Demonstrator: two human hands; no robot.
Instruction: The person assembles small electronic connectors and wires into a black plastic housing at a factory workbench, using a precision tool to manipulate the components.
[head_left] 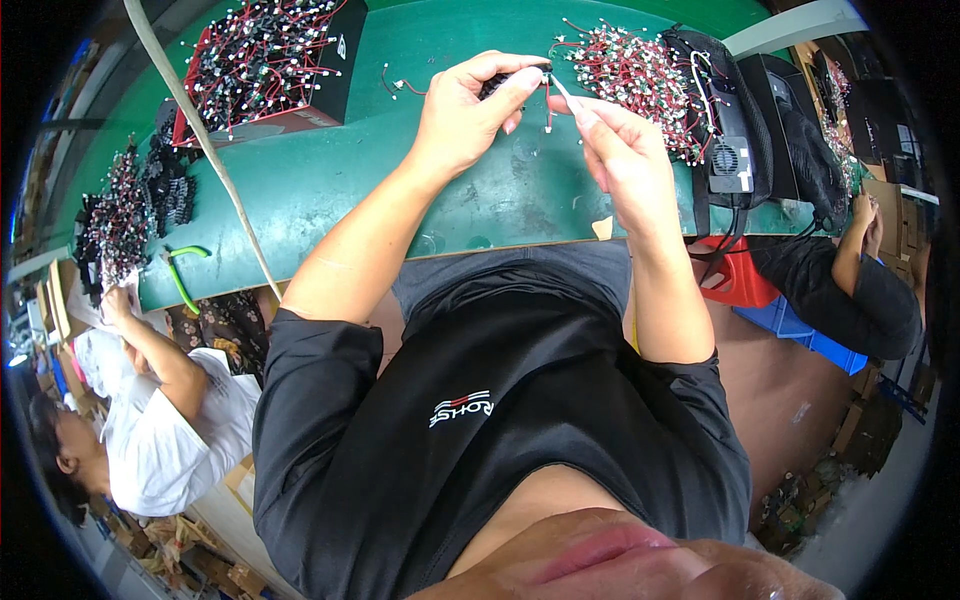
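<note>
On the far left of the green bench we see a loose heap of wired parts, then a box piled with more of the same red-and-black leads. Our left hand is closed on a small black component, pinched between thumb and fingers above the bench, just short of the pile of wired parts on the right. We judge the piece light and rigid in its body, its thin leads soft and easy to bend (so the grip belongs on the body, not the wires). Its long axis seems to run roughly left to right, its free end pointing toward our right hand, though it is too small to be sure. That hand pinches a slim pale wire end, which touches or nearly touches the component. The two hands sit close together, fingertips almost meeting.
</note>
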